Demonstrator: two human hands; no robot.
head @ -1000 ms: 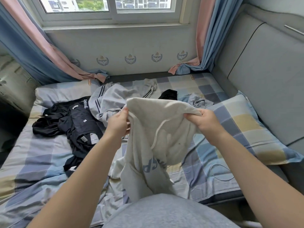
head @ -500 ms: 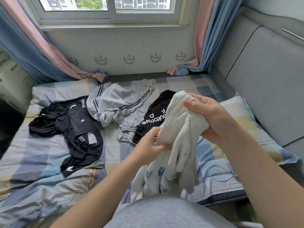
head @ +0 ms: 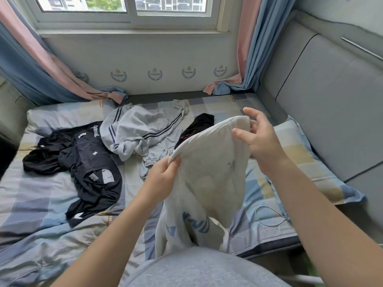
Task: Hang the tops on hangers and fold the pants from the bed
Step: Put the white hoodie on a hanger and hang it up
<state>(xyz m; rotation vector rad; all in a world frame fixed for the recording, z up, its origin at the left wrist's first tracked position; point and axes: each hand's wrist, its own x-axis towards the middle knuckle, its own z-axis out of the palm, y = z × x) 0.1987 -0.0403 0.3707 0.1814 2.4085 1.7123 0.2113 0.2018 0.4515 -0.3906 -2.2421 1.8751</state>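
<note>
Pinching one white garment [head: 209,175] with unreadable blue lettering above the bed [head: 27,195], the left hand [head: 163,179] grips its ribbed edge while the right hand [head: 261,139], fingers loosely spread, touches it; three garments lie beyond, wall emblems reading "Voyager".

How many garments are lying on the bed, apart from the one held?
3, maybe more: a black pile at left that may hold several pieces, a grey striped garment mid-bed, and a black garment partly hidden behind the held white garment.
</note>
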